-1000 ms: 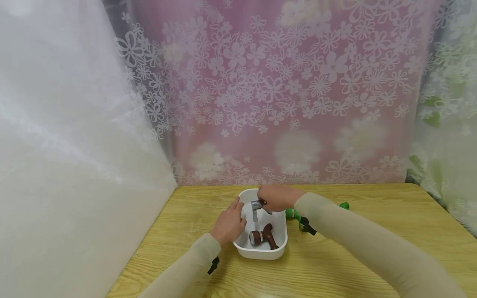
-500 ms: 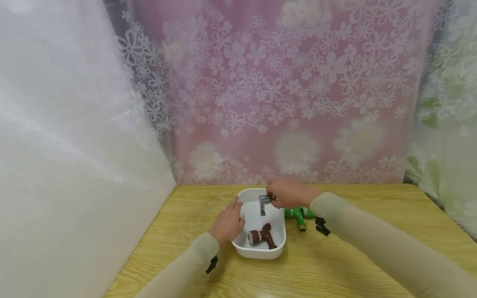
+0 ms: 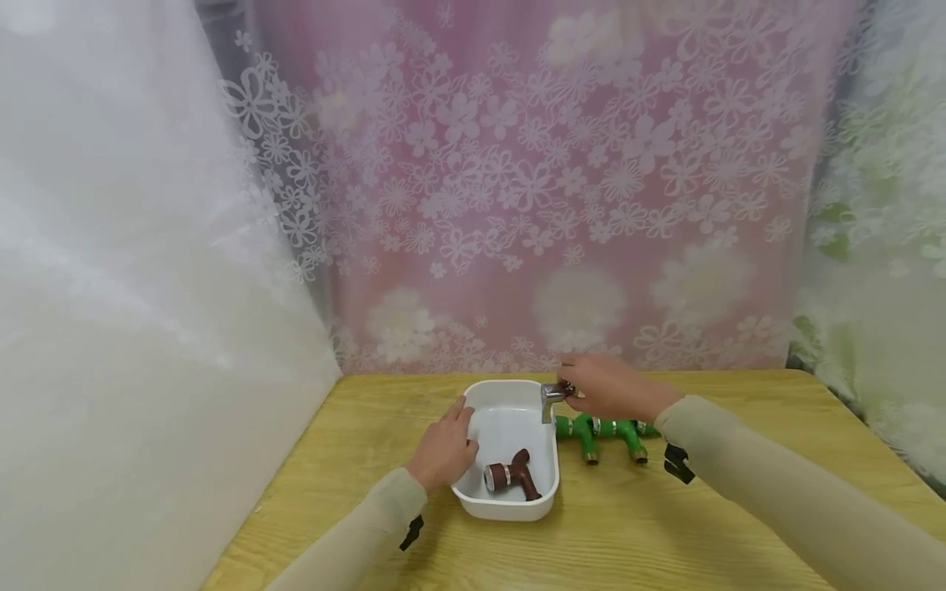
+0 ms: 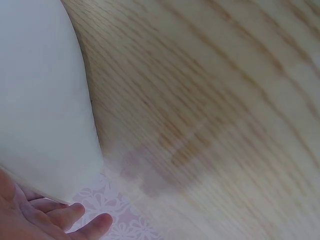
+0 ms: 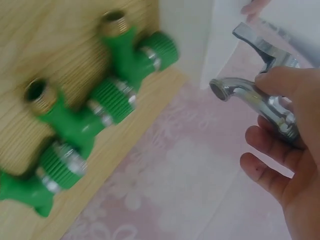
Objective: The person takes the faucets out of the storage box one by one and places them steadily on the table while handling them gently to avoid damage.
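Note:
My right hand (image 3: 609, 387) holds a chrome tap (image 3: 550, 398) over the far right rim of a white plastic basin (image 3: 506, 512). In the right wrist view, thumb and forefinger pinch the tap (image 5: 252, 100) by its body, its curved spout and lever showing; the other fingers are loosely spread. My left hand (image 3: 443, 450) rests along the basin's left rim, fingers fairly straight, thumb toward the inside. Inside the basin lies a dark brown branched pipe fitting (image 3: 517, 478) with a ribbed collar. To the right, below the right hand, sit green branched fittings (image 5: 75, 127) with brass threaded ends.
Everything stands on a wood-grain table (image 3: 709, 509). The green fittings form a row beside the basin's right wall. A pink flowered curtain (image 3: 576, 205) hangs behind the far edge, and a white sheet (image 3: 148, 271) slopes down along the left.
My right hand has moved right with the chrome tap, from inside the basin to its far right rim, uncovering more green fittings. My left hand stays at the left rim.

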`<state>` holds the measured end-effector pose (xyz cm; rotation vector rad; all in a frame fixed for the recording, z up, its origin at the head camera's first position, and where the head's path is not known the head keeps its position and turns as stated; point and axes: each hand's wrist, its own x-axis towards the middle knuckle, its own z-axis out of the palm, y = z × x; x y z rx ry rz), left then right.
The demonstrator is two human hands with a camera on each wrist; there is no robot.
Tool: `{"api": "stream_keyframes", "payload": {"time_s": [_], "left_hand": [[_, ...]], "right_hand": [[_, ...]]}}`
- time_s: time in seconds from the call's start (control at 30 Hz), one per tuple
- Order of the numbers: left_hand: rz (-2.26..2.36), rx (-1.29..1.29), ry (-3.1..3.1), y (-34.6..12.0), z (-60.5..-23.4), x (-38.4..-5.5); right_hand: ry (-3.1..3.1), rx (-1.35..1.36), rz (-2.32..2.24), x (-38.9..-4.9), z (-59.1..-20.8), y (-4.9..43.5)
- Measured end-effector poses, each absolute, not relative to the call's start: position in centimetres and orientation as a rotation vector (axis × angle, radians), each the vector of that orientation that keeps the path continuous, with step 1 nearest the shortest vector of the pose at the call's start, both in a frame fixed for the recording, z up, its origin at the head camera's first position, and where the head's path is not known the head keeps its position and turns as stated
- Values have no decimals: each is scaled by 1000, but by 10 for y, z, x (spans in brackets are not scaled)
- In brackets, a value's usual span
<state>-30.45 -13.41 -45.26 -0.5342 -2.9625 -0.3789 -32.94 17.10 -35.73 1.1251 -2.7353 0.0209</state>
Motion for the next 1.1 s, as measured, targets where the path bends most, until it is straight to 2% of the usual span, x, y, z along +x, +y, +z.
{"api": "stream_keyframes", "payload": {"time_s": [1.1], "left_hand": [[-386, -486, -2995, -130, -450, -302]], "right_hand": [[-2609, 824, -3, -322, -392, 320]]}}
